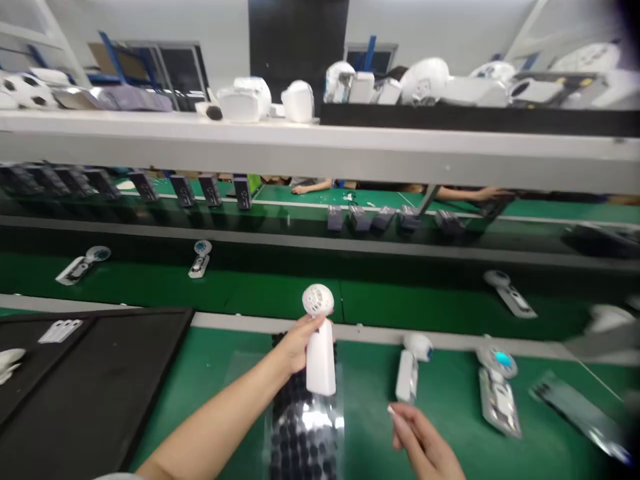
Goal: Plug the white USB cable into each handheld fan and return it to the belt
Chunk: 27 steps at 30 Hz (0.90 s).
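My left hand (pixel 299 341) is wrapped round the neck of a white handheld fan (pixel 321 360), its round grille head up and its handle pointing down. Below the fan lies a clear sheet with rows of black round pads (pixel 303 440). My right hand (pixel 425 437), at the lower right, pinches a small white piece (pixel 391 410) between thumb and fingertips. Just beyond it another white fan (pixel 407 377) lies on the green table. Further right is an opened fan unit (pixel 500 393) with a blue-lit centre.
A black tray (pixel 100 393) with white parts fills the left. Behind runs a green conveyor (pixel 280 290) carrying several fan units. A white shelf (pixel 225 143) crosses above, loaded with white parts. At right lies a clear-wrapped item (pixel 580 413). Another person's hand (pixel 303 189) shows beyond.
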Motion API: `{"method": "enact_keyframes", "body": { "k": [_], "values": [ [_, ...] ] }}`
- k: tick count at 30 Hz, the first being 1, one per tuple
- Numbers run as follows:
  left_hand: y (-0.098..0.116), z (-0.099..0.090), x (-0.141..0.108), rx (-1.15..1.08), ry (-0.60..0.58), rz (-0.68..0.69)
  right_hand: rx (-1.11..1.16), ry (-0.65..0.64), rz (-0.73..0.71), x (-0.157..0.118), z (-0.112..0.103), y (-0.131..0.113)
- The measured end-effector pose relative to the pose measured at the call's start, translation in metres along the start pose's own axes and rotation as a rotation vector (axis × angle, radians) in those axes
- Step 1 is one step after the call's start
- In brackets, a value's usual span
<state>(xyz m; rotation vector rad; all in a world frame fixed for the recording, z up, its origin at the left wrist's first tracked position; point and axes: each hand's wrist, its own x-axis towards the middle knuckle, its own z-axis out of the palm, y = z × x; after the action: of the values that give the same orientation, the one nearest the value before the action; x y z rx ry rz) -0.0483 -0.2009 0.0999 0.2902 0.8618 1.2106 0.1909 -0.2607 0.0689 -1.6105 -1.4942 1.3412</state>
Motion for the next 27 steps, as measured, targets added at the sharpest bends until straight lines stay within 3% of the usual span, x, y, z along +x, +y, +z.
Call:
{"method": "enact_keyframes", "body": {
  "k": [2, 5, 8, 10, 13, 16, 18, 20, 23, 27],
  "values": [
    [-0.004, 0.005, -0.016, -0.172, -0.156, -0.064, 0.174, -0.055, 0.041, -0.017, 0.007, -0.021],
    [-0.011, 0.018, -0.032, -0.380, -0.341, -0.067, 0.526, -0.261, 0.125, -0.038, 0.025, -0.053],
    [-0.021, 0.033, -0.043, -0.345, -0.360, 0.028, 0.656, -0.428, 0.150, -0.048, 0.043, -0.070],
    [-0.024, 0.040, -0.049, -0.224, -0.332, 0.126, 0.647, -0.476, 0.132, -0.052, 0.050, -0.072],
    [-0.022, 0.046, -0.058, 0.021, -0.172, 0.192, 0.556, -0.359, 0.061, -0.056, 0.051, -0.069],
    [-0.013, 0.049, -0.066, 0.132, -0.073, 0.058, 0.248, -0.077, -0.087, -0.062, 0.046, -0.069],
    [-0.010, 0.049, -0.068, 0.078, -0.043, -0.047, 0.000, 0.010, -0.193, -0.067, 0.041, -0.073],
    [-0.008, 0.046, -0.067, 0.004, 0.013, -0.105, -0.139, -0.024, -0.299, -0.072, 0.036, -0.078],
    [-0.009, 0.037, -0.066, 0.005, 0.053, -0.147, -0.140, -0.070, -0.402, -0.077, 0.030, -0.082],
    [-0.010, 0.030, -0.070, 0.096, 0.015, -0.179, -0.017, -0.050, -0.301, -0.076, 0.030, -0.080]
  ]
}}
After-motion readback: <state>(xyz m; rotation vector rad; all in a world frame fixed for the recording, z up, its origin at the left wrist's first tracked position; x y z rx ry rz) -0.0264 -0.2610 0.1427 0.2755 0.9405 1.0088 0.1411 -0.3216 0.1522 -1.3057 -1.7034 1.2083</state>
